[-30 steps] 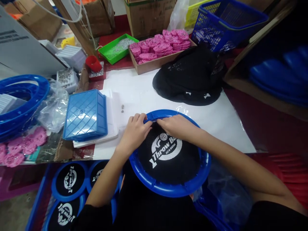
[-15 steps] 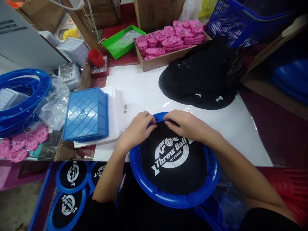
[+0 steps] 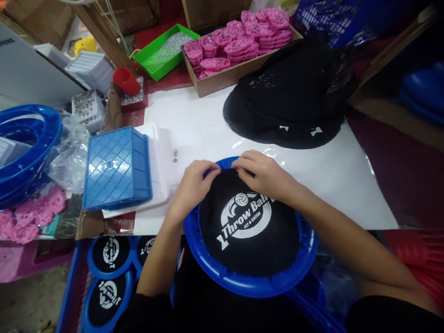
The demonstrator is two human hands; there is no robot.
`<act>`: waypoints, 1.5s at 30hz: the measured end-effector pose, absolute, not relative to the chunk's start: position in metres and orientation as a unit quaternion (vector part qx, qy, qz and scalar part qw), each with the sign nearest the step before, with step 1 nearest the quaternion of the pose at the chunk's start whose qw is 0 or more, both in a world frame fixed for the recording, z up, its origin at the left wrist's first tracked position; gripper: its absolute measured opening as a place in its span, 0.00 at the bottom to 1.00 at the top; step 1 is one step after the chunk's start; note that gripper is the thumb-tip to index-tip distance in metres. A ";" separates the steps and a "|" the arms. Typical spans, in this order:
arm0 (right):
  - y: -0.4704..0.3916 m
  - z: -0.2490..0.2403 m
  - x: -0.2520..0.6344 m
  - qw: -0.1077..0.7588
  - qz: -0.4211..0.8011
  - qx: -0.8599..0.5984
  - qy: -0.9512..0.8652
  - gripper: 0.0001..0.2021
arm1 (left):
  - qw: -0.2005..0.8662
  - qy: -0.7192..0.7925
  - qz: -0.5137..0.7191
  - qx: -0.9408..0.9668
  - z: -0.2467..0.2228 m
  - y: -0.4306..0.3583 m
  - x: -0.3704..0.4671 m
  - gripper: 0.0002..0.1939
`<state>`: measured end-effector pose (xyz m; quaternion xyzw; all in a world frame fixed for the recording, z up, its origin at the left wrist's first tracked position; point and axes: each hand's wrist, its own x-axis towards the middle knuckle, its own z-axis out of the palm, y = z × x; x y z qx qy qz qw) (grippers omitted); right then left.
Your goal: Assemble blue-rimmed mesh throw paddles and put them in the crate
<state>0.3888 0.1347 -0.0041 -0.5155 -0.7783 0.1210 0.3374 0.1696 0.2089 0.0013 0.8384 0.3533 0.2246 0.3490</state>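
A blue ring (image 3: 239, 283) leans over the table's near edge, with a black mesh disc (image 3: 222, 194) printed "Throw Ball" inside it. At the ring's far rim, my left hand (image 3: 199, 182) pinches the mesh edge between thumb and fingers. Just to the right, my right hand (image 3: 262, 171) is closed on the same mesh edge, its fingertips over the rim. A short stretch of blue rim shows between the hands. Several small metal discs (image 3: 175, 156) lie on the white sheet (image 3: 194, 120) beyond my left hand.
A blue basket (image 3: 111, 166) stands upside down at left. Behind are a green tray (image 3: 166, 53), a box of pink pieces (image 3: 222, 76) and a black mesh pile (image 3: 287, 101). Finished-looking blue rings (image 3: 130, 286) lie below left; more blue rings (image 3: 52, 134) sit far left.
The view has shifted slightly. Both hands remain at the far rim; my left fingers are drawn closer together on the mesh edge, and my right hand has shifted slightly along it.
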 end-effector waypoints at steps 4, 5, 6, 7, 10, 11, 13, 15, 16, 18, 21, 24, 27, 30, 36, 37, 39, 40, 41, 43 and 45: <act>0.134 -0.005 0.389 0.315 0.110 -0.519 -0.787 0.11 | 0.365 0.370 0.254 0.816 -0.004 0.211 0.172 0.05; 0.134 -0.006 0.389 0.309 0.109 -0.519 -0.789 0.11 | 0.372 0.373 0.262 0.809 -0.005 0.211 0.173 0.04; 0.135 -0.005 0.389 0.308 0.110 -0.520 -0.789 0.11 | 0.383 0.375 0.268 0.801 -0.006 0.212 0.173 0.04; 0.135 -0.005 0.389 0.312 0.113 -0.520 -0.787 0.11 | 0.398 0.378 0.272 0.790 -0.007 0.212 0.174 0.04; 0.137 -0.004 0.391 0.332 0.138 -0.526 -0.771 0.11 | 0.457 0.388 0.280 0.750 -0.007 0.213 0.175 0.09; 0.138 -0.003 0.391 0.339 0.149 -0.527 -0.765 0.11 | 0.474 0.391 0.280 0.737 -0.006 0.213 0.175 0.11; 0.140 -0.002 0.393 0.351 0.171 -0.531 -0.752 0.11 | 0.491 0.396 0.278 0.724 -0.004 0.213 0.176 0.12; 0.141 0.000 0.394 0.360 0.191 -0.535 -0.741 0.10 | 0.488 0.395 0.277 0.727 -0.002 0.213 0.177 0.10; 0.141 0.000 0.394 0.363 0.198 -0.537 -0.735 0.10 | 0.481 0.393 0.275 0.733 -0.002 0.213 0.178 0.09; 0.142 0.001 0.395 0.370 0.208 -0.542 -0.725 0.10 | 0.465 0.392 0.274 0.745 -0.001 0.213 0.179 0.08; 0.142 0.001 0.394 0.373 0.216 -0.547 -0.717 0.11 | 0.453 0.400 0.272 0.749 -0.003 0.214 0.181 0.07; 0.142 0.001 0.394 0.366 0.222 -0.553 -0.715 0.10 | 0.458 0.405 0.273 0.743 -0.004 0.216 0.182 0.06; 0.144 0.003 0.395 0.360 0.235 -0.557 -0.711 0.09 | 0.463 0.402 0.271 0.742 -0.005 0.218 0.183 0.05; 0.145 0.005 0.397 0.363 0.261 -0.561 -0.697 0.09 | 0.470 0.397 0.262 0.744 -0.004 0.220 0.182 0.04; 0.148 0.006 0.398 0.359 0.300 -0.576 -0.671 0.08 | 0.434 0.371 0.243 0.784 -0.006 0.222 0.181 0.08; 0.148 0.006 0.398 0.360 0.305 -0.577 -0.666 0.08 | 0.419 0.359 0.242 0.798 -0.007 0.222 0.180 0.10; 0.149 0.006 0.398 0.363 0.311 -0.579 -0.660 0.08 | 0.387 0.330 0.237 0.828 -0.007 0.222 0.179 0.13; 0.148 0.006 0.398 0.363 0.314 -0.581 -0.657 0.08 | 0.372 0.316 0.234 0.841 -0.007 0.221 0.178 0.14; 0.148 0.005 0.398 0.362 0.316 -0.583 -0.655 0.08 | 0.359 0.304 0.230 0.852 -0.006 0.221 0.177 0.15; 0.148 0.005 0.398 0.358 0.319 -0.587 -0.652 0.08 | 0.344 0.287 0.224 0.865 -0.005 0.221 0.175 0.17; 0.147 0.005 0.398 0.354 0.321 -0.589 -0.651 0.08 | 0.339 0.276 0.219 0.873 -0.004 0.222 0.174 0.18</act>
